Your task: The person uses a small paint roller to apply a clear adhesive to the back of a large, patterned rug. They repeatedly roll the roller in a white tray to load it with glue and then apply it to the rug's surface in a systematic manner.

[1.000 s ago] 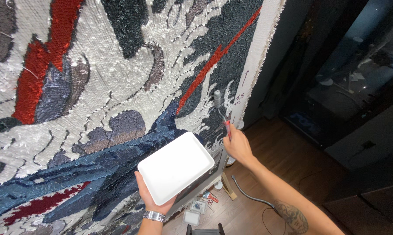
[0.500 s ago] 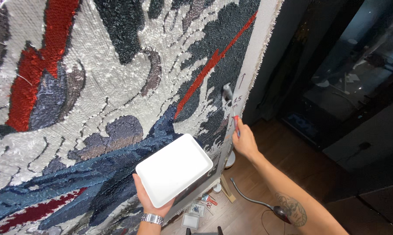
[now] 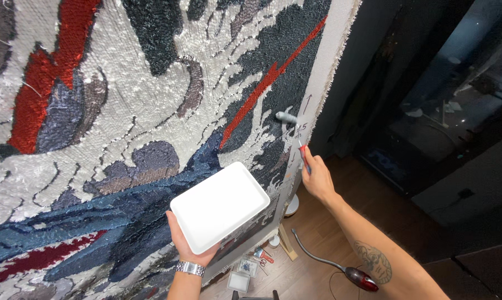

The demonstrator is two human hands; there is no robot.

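My left hand [image 3: 191, 244] holds a white rectangular tray [image 3: 220, 205] from underneath, tilted, in front of a large upright tufted rug [image 3: 128, 111] patterned in white, dark blue, red and grey. My right hand [image 3: 317, 180] grips the red handle of a small paint roller [image 3: 289, 118], whose grey roller head rests against the rug near its right edge, beside a red diagonal stripe. A watch sits on my left wrist.
The rug's bare white cloth border [image 3: 326, 83] runs down the right side. On the wooden floor [image 3: 323, 244] below lie small containers and tools [image 3: 248, 266] and a red-ended flexible hose [image 3: 345, 269]. Dark glass cabinets [image 3: 451, 111] stand at the right.
My right hand has risen with the roller, carrying its head up the rug's right edge. The tray in my left hand has stayed roughly where it was.
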